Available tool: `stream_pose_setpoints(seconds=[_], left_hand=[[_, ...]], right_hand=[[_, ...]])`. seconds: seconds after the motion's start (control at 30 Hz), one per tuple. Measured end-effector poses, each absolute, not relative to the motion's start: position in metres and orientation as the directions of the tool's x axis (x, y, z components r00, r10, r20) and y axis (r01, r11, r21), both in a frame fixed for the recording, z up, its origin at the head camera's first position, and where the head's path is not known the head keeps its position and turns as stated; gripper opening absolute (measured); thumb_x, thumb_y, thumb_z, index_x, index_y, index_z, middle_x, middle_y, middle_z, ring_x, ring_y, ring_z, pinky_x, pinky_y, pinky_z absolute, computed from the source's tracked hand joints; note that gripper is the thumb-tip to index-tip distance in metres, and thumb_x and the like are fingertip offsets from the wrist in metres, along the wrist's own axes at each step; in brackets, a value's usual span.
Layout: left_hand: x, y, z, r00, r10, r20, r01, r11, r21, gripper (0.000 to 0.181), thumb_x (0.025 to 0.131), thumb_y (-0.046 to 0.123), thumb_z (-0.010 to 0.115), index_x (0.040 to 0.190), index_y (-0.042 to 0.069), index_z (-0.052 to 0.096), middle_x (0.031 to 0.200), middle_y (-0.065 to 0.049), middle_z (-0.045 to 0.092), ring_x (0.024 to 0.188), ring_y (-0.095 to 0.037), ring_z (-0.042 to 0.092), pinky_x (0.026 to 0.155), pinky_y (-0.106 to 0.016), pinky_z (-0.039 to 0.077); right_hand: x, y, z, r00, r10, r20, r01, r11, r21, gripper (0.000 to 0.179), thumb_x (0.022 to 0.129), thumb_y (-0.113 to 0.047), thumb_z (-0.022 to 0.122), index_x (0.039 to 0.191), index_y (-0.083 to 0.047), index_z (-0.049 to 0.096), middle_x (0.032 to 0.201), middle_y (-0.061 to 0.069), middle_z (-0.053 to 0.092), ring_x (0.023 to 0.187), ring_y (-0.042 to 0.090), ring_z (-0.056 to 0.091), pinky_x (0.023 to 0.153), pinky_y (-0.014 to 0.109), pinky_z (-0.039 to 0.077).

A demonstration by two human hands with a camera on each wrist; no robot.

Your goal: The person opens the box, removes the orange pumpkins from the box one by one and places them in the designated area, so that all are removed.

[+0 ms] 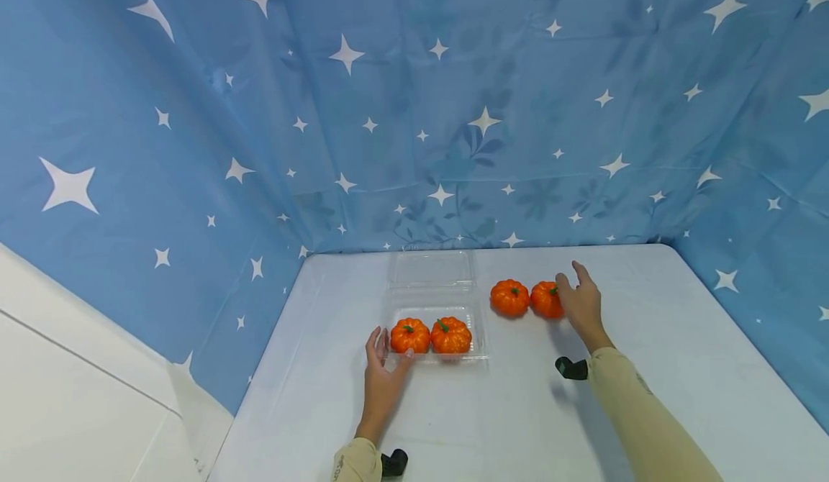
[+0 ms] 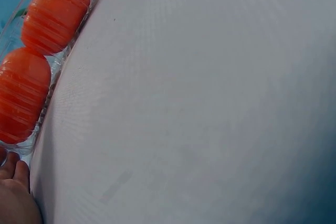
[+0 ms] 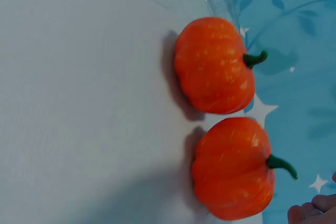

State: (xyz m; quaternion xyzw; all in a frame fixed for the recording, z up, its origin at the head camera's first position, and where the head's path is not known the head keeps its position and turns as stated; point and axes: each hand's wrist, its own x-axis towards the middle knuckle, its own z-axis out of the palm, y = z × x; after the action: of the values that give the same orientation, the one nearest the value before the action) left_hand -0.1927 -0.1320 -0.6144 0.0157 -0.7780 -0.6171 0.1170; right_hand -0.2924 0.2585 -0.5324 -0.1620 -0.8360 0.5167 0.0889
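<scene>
Pumpkin, rightmost on the bench (image 1: 505, 410) beyond the clear box (image 1: 432, 308), likely light, stiff, slick, best gripped round its ribbed sides (image 1: 545, 300): my right hand (image 1: 581, 308), fingers parted, holds nothing; my left hand's (image 1: 383, 383) lie loose at the box's corner.

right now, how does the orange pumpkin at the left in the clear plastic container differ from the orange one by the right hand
The ribbed orange boxed pumpkin sits inside the clear plastic container; the ribbed orange loose pumpkin rests on the white table. In the head view, the boxed pumpkin is beside the left hand, while the right hand partly hides the loose pumpkin. Both share green stems.
</scene>
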Motion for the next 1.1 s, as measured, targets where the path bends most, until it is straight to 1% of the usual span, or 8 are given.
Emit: stream_pose_setpoints(seconds=[0.2,0.47,0.63,0.77,0.93,1.1], left_hand=[[-0.193,-0.132,-0.614,-0.975,-0.17,0.144,0.105,0.222,0.969,0.091,0.099,0.037,0.079,0.167,0.007,0.025,0.171,-0.017,0.034,0.156,-0.035,0.036,0.126,-0.054,0.029],[-0.193,-0.132,-0.615,-0.974,-0.168,0.153,0.113,0.223,0.968,0.091,0.099,0.036,0.078,0.166,0.006,0.024,0.171,-0.019,0.034,0.156,-0.037,0.035,0.125,-0.056,0.028],[-0.193,-0.132,-0.615,-0.972,-0.174,0.155,0.114,0.225,0.968,0.091,0.098,0.035,0.079,0.166,0.006,0.025,0.17,-0.019,0.035,0.155,-0.037,0.036,0.125,-0.056,0.029],[-0.193,-0.132,-0.616,-0.972,-0.182,0.148,0.105,0.226,0.968,0.091,0.098,0.036,0.079,0.166,0.007,0.026,0.17,-0.019,0.035,0.154,-0.038,0.038,0.125,-0.058,0.029],[-0.193,-0.131,-0.618,-0.974,-0.184,0.134,0.095,0.207,0.974,0.091,0.098,0.037,0.079,0.167,0.009,0.026,0.171,-0.018,0.034,0.155,-0.038,0.037,0.125,-0.058,0.03],[-0.194,-0.132,-0.618,-0.974,-0.18,0.14,0.103,0.199,0.974,0.091,0.098,0.037,0.08,0.167,0.01,0.026,0.171,-0.018,0.034,0.156,-0.037,0.035,0.125,-0.057,0.029]], right_hand=[[-0.294,0.248,-0.523,-0.956,0.293,0.009,0.123,0.429,-0.895,0.071,0.113,-0.036,0.046,0.172,-0.007,0.018,0.178,0.021,0.005,0.156,0.054,0.022,0.122,0.067,0.028],[-0.294,0.236,-0.518,-0.978,0.204,0.029,0.062,0.424,-0.904,0.075,0.112,-0.038,0.05,0.173,-0.01,0.015,0.179,0.017,0.001,0.155,0.056,0.021,0.123,0.066,0.027],[-0.294,0.224,-0.516,-0.989,0.141,0.045,0.023,0.445,-0.895,0.076,0.112,-0.038,0.051,0.173,-0.01,0.015,0.178,0.017,0.002,0.154,0.056,0.024,0.123,0.065,0.027],[-0.294,0.212,-0.516,-0.996,0.077,0.048,-0.009,0.444,-0.896,0.078,0.111,-0.039,0.054,0.173,-0.01,0.016,0.178,0.016,0.006,0.154,0.055,0.026,0.124,0.064,0.027],[-0.29,0.195,-0.518,-0.998,-0.009,0.062,-0.059,0.426,-0.903,0.078,0.111,-0.037,0.057,0.172,-0.01,0.019,0.178,0.016,0.011,0.157,0.05,0.025,0.125,0.061,0.027],[-0.283,0.175,-0.516,-0.993,-0.094,0.068,-0.102,0.439,-0.893,0.079,0.109,-0.038,0.06,0.171,-0.008,0.023,0.177,0.017,0.019,0.159,0.045,0.024,0.125,0.061,0.026]])
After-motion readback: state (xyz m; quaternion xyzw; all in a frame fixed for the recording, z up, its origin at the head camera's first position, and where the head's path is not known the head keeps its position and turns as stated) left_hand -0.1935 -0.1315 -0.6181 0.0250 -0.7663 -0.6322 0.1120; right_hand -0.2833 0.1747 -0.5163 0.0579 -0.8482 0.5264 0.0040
